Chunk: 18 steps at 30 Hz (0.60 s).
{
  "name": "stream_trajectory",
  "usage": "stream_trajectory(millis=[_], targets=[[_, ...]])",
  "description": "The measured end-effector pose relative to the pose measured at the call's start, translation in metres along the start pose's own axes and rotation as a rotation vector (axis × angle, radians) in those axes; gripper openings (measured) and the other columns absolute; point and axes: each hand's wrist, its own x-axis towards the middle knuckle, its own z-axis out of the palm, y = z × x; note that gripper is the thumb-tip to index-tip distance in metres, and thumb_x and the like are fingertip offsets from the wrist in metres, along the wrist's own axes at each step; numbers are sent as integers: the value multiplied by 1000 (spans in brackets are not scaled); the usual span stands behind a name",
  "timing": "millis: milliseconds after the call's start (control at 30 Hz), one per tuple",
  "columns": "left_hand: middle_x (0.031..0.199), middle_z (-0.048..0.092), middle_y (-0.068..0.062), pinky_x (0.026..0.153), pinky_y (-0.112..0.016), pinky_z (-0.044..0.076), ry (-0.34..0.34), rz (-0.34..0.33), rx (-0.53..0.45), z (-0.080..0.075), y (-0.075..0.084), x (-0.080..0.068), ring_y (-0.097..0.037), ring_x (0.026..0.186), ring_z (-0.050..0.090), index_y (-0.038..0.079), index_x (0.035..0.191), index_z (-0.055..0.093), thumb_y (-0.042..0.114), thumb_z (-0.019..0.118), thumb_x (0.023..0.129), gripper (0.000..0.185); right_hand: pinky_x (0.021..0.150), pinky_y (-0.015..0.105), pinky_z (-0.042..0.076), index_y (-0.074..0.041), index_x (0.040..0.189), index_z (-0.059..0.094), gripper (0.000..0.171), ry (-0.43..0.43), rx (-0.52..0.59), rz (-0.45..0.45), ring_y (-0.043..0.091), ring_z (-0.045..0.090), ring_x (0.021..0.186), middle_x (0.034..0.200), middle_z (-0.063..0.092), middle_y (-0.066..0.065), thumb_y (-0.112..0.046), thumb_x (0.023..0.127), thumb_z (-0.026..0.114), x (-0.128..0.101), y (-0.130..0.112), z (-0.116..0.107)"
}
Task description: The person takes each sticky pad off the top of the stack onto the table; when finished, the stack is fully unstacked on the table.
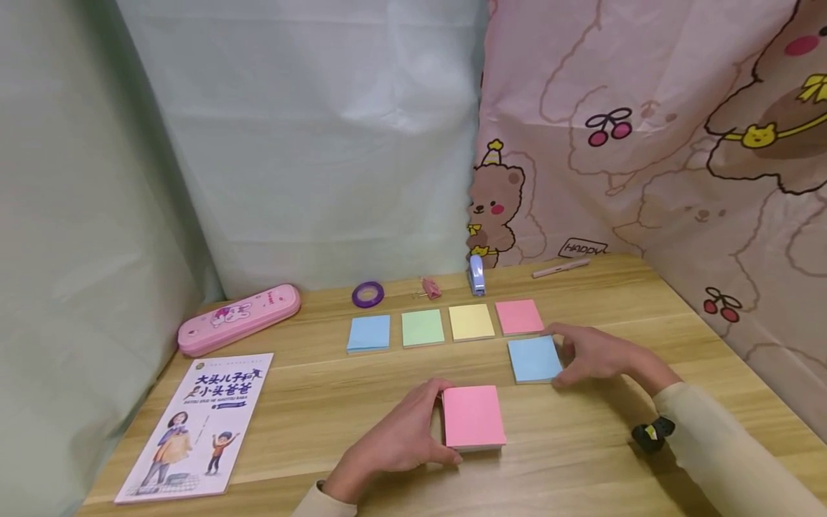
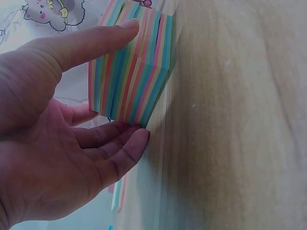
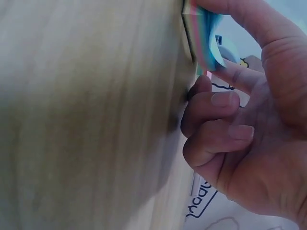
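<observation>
On the wooden table [image 1: 323, 402] my left hand [image 1: 441, 424] grips the left edge of a pink-topped sticky-note pad [image 1: 474, 418], thumb at its far corner and fingers at its near corner. In the left wrist view that hand [image 2: 136, 81] pinches the striped, many-coloured side of the pad [image 2: 144, 62] between thumb and fingers. My right hand [image 1: 559, 356] pinches the right edge of a blue-topped pad [image 1: 533, 359]. The right wrist view shows the right hand [image 3: 213, 38] holding the pad [image 3: 200, 31] with thumb and index finger, the other fingers curled against the table.
Behind the hands lies a row of pads: blue [image 1: 369, 332], green [image 1: 423, 327], yellow [image 1: 471, 321], pink [image 1: 520, 316]. Farther back are a purple tape ring [image 1: 367, 294], binder clip [image 1: 429, 288], stapler [image 1: 477, 274] and pen [image 1: 560, 268]. A pink pencil case [image 1: 239, 318] and a book [image 1: 197, 424] lie left.
</observation>
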Motion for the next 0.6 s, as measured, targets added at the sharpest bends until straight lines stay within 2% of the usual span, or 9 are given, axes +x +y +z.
stream_trajectory(millis=[133, 367, 600], targets=[[134, 57, 1, 114, -43, 46, -2, -3, -7, 0, 0, 0, -19, 127, 51, 13, 141, 49, 24, 98, 73, 85, 71, 34, 46, -11, 145, 51, 84, -26, 9, 7, 21, 53, 82, 94, 62, 9, -26, 74, 95, 1, -2, -2], [135, 57, 0, 114, -43, 46, 2, -1, -1, 0, -1, 0, -19, 127, 51, 13, 142, 49, 24, 98, 73, 85, 65, 30, 43, -9, 145, 52, 84, -20, 11, 2, 19, 51, 76, 88, 60, 7, -24, 74, 93, 2, 0, -3], [132, 58, 2, 113, -42, 46, 13, 8, 7, 1, -1, 1, -19, 127, 51, 12, 142, 49, 24, 98, 73, 85, 66, 28, 42, -11, 146, 52, 85, -22, -14, -7, 18, 50, 76, 85, 58, 5, -24, 72, 92, 1, 1, -5]])
